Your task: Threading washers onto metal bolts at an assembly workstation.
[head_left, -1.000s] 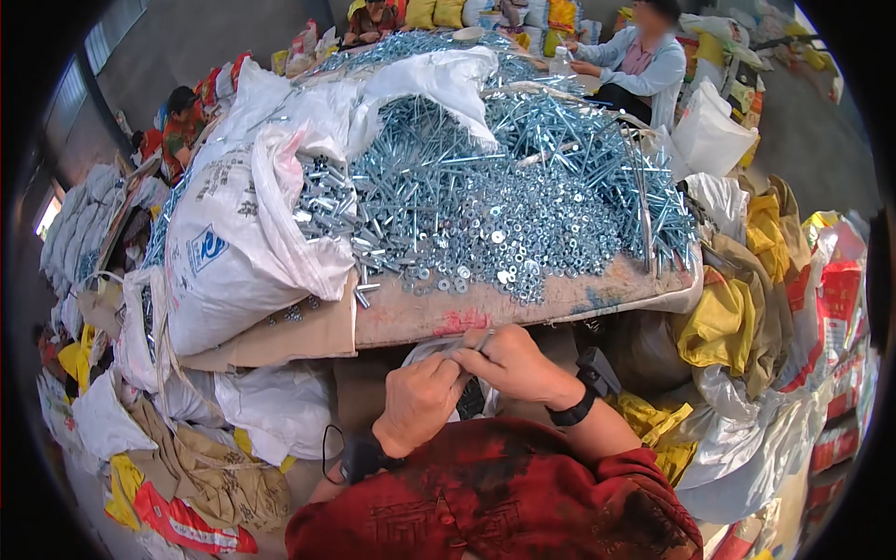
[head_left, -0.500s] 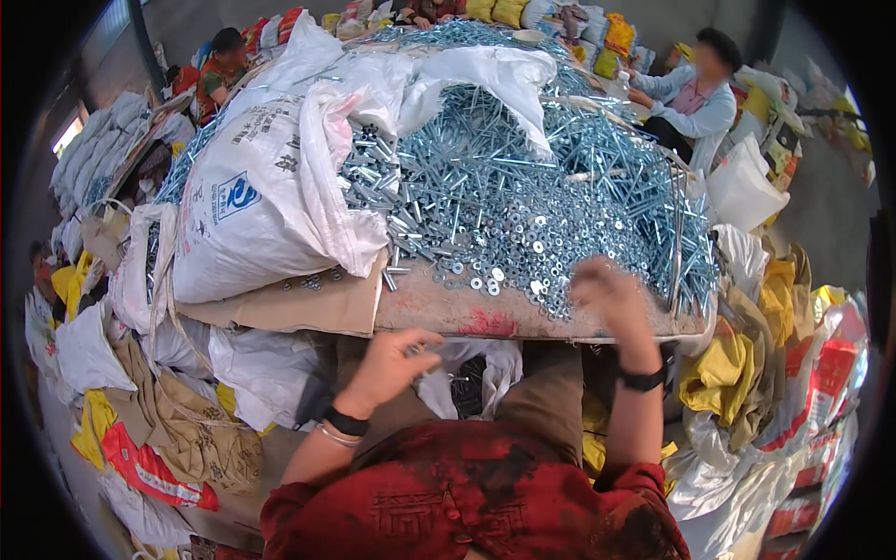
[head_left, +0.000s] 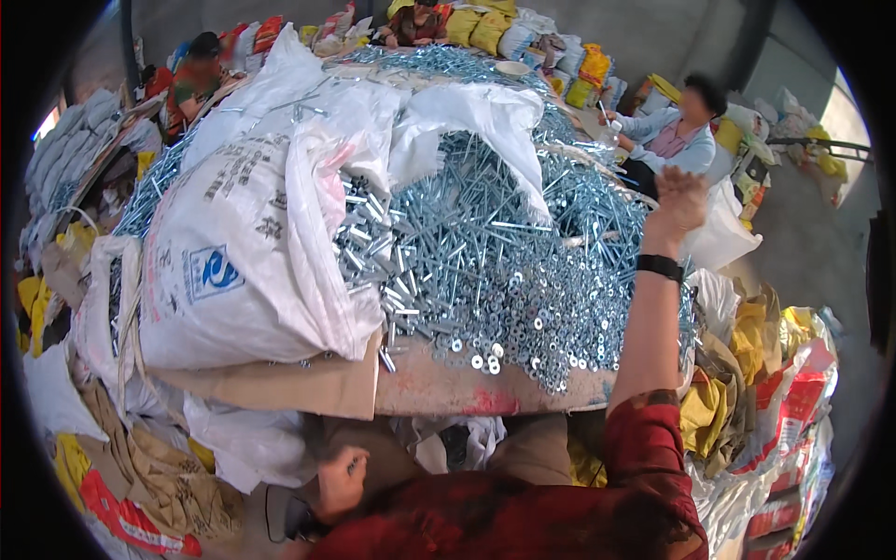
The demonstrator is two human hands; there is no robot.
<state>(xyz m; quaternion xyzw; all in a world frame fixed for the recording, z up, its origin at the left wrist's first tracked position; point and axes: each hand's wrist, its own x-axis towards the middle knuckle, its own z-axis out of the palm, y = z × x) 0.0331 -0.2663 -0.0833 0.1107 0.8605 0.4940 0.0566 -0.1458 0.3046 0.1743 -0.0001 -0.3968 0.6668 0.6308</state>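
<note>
My left hand (head_left: pixel 342 478) is low by my left thigh, its fingers curled round a small grey metal piece (head_left: pixel 354 463) whose kind I cannot make out. Raised and stretched forward, my right hand (head_left: pixel 679 203) is over the right edge of the heaped table, fingers bent in; whatever they may hold is hidden. Beneath and left of that arm lie long shiny threaded rods (head_left: pixel 597 266). Loose washers (head_left: pixel 496 352) spread toward the table's near edge, and short metal sleeves (head_left: pixel 401 289) spill by the mouth of a white woven sack (head_left: pixel 271 252).
Cardboard (head_left: pixel 280 385) lies under the sack at the table's near edge (head_left: pixel 448 387). A co-worker in a light blue jacket (head_left: pixel 686 140) sits at the far right; others sit at the back and left. Yellow and brown sacks (head_left: pixel 705 406) are piled beside me.
My right hand has gone from above the washers forward and right, its arm now extended. My left hand has dropped back toward my lap. The view has shifted, with the table lower in it.
</note>
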